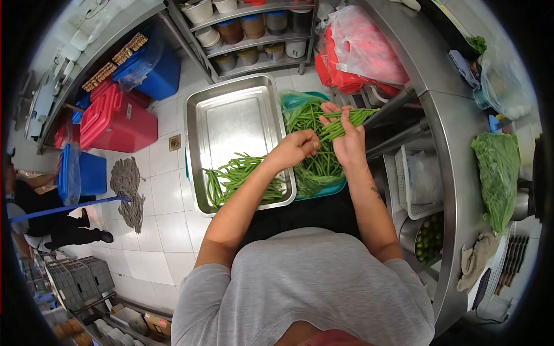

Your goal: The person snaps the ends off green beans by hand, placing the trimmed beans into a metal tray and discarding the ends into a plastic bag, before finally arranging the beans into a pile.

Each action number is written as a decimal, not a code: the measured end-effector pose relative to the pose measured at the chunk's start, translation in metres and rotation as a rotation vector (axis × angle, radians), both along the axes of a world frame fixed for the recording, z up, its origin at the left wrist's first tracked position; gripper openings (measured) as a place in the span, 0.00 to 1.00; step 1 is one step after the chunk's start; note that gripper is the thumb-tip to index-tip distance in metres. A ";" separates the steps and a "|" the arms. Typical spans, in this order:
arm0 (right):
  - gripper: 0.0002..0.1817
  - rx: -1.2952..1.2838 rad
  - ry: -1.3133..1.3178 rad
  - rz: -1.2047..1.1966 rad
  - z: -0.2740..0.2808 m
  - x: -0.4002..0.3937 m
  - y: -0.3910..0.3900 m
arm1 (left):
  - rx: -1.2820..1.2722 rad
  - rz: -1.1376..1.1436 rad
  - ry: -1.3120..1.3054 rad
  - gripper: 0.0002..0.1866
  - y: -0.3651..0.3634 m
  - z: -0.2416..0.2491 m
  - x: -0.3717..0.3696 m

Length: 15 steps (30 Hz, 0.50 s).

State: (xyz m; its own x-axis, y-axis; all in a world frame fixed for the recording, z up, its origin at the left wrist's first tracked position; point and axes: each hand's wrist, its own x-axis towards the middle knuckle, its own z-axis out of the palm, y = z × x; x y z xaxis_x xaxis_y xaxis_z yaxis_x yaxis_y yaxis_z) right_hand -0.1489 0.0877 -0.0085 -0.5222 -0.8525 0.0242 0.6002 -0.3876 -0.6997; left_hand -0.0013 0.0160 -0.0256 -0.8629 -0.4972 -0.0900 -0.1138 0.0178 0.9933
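My right hand (pixel 350 140) grips a bunch of long green beans (pixel 362 117), its thumb across them and their ends pointing to the right. Close by on the left, my left hand (pixel 295 149) has its fingers curled together; whatever it may hold is too small to make out. Below both hands, more green beans fill a teal tub (pixel 319 193) lined with a clear green plastic bag (pixel 311 183). To the left stands a deep steel tray (pixel 236 118), with loose green beans (pixel 239 177) lying in its near end, partly behind my left forearm.
A steel counter (pixel 435 132) runs along the right, with a bag of leafy greens (pixel 496 173) on it. Shelves of tubs (pixel 254 26) stand ahead. Red (pixel 118 121) and blue bins (pixel 153 72) line the left. A person (pixel 57 222) with a mop (pixel 128 190) is at far left.
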 end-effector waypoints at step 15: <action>0.10 0.085 -0.116 -0.104 -0.013 0.006 -0.002 | -0.653 0.364 0.101 0.06 0.018 0.021 -0.004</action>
State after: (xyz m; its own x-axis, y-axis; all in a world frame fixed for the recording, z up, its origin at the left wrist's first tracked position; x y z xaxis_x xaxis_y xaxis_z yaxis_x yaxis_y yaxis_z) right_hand -0.1428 0.0855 -0.0210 -0.6024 -0.7904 -0.1113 0.6386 -0.3936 -0.6613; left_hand -0.0050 0.0339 -0.0042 -0.6221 -0.6778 0.3919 -0.1336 0.5851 0.7999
